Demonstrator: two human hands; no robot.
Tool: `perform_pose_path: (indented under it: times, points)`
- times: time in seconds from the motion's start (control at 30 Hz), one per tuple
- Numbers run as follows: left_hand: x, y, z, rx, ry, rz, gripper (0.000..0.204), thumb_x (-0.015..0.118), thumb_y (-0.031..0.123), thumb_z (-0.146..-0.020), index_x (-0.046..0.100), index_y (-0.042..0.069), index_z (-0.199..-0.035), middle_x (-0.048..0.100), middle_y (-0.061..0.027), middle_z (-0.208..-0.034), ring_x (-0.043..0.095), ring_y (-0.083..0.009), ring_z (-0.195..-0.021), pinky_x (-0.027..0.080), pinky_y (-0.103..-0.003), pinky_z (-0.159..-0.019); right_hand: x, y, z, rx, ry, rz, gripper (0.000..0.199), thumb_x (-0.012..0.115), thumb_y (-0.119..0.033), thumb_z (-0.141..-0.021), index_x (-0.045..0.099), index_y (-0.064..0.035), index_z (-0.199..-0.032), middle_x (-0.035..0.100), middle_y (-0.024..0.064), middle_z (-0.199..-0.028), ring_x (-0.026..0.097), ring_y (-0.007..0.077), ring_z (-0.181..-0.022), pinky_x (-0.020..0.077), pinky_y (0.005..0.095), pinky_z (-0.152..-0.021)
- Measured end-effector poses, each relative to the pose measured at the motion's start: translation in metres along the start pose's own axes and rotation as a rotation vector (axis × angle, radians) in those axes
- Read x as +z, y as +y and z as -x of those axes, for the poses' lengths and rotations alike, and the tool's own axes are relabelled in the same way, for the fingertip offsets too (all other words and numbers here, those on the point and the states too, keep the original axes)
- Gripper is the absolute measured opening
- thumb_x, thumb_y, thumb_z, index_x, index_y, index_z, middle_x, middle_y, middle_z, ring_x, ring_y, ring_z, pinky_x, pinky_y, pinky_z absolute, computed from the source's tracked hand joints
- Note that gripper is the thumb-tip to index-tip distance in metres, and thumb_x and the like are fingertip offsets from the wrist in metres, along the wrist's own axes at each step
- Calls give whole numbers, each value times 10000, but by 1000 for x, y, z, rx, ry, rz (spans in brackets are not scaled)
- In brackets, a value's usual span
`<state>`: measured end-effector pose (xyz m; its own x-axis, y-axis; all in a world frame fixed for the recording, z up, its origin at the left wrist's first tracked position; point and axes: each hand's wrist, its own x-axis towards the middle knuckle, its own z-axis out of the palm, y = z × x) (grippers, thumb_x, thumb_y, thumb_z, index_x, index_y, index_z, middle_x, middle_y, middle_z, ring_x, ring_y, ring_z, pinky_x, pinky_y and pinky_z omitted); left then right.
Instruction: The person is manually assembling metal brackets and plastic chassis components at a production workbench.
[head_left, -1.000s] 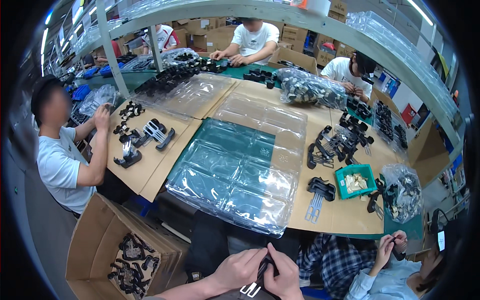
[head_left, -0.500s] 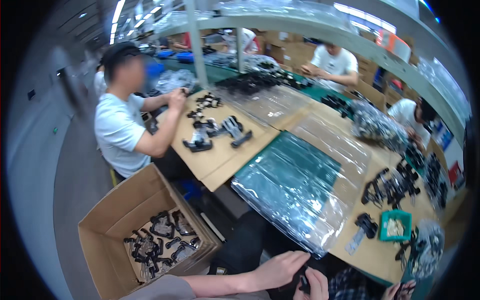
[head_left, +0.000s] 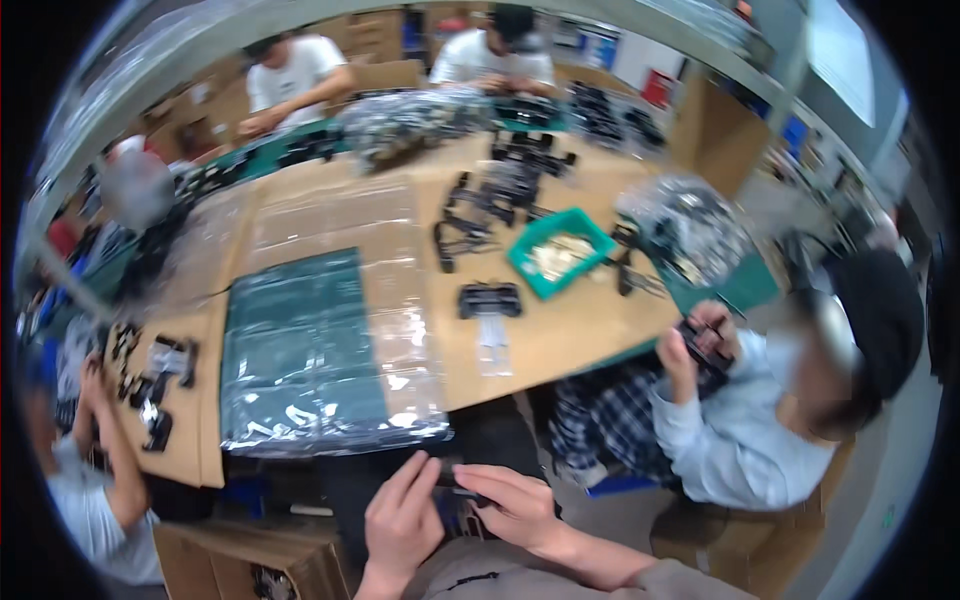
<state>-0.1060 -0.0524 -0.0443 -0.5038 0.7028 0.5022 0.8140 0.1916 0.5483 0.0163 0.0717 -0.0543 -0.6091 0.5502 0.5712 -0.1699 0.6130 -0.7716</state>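
Note:
My left hand (head_left: 404, 515) and my right hand (head_left: 510, 506) meet at the near edge of the worktable, low in the view. Both are closed, fingertips pinching a small black part (head_left: 458, 490) between them; its exact kind is blurred and partly hidden by the fingers. Just beyond my hands lies a clear plastic sheet (head_left: 310, 340) over a green patch of the table. Right of it, a black clip-like piece (head_left: 490, 300) with a clear strip rests on the brown board.
A teal tray (head_left: 590, 232) holds small cream pieces. Behind it lie several black assemblies (head_left: 520, 175) and bagged parts (head_left: 690, 225). A cardboard box (head_left: 250, 560) stands low at left. Seated co-workers surround the table; one at right (head_left: 760, 400) handles a black piece.
The view has swung to the right, bringing the teal tray and the right-hand co-worker nearer the middle. My hands now appear farther left, still together at the black part.

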Motion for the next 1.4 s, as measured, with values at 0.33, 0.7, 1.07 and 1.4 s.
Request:
perform_pose_path:
  times: [0.33, 0.7, 1.07, 1.4]
  points:
    - [2, 9, 1, 88, -165, -16, 354, 674, -85, -753, 758, -1, -1086, 755, -123, -1020, 716, -284, -802, 571, -332, -721, -23, 13, 21, 1, -8, 126, 466, 670, 134, -720, 743, 24, -1168, 760, 135, -1149, 743, 258, -877, 611, 314, -772]
    - [9, 42, -13, 113, -15, -52, 346, 655, -121, -751, 744, -34, -1074, 737, -158, -969, 679, -301, -764, 551, -349, -696, -19, 15, 22, 36, 37, 42, 515, 619, 144, -733, 704, 55, -1233, 749, 162, -1212, 754, 282, -969, 622, 327, -831]
    - [15, 45, -10, 92, -2, 14, 377, 649, -138, -741, 737, -45, -1096, 736, -169, -981, 672, -310, -776, 553, -355, -713, -18, 25, 32, 20, 54, 92, 570, 597, 149, -740, 663, 80, -1302, 718, 194, -1307, 768, 288, -1007, 635, 308, -818]
    - [15, 41, -9, 70, 9, 33, 386, 657, -137, -733, 734, -46, -1100, 741, -171, -982, 675, -311, -790, 555, -356, -737, -16, 23, 33, 59, 73, 122, 562, 628, 137, -752, 664, 72, -1309, 723, 191, -1297, 770, 282, -999, 634, 306, -805]
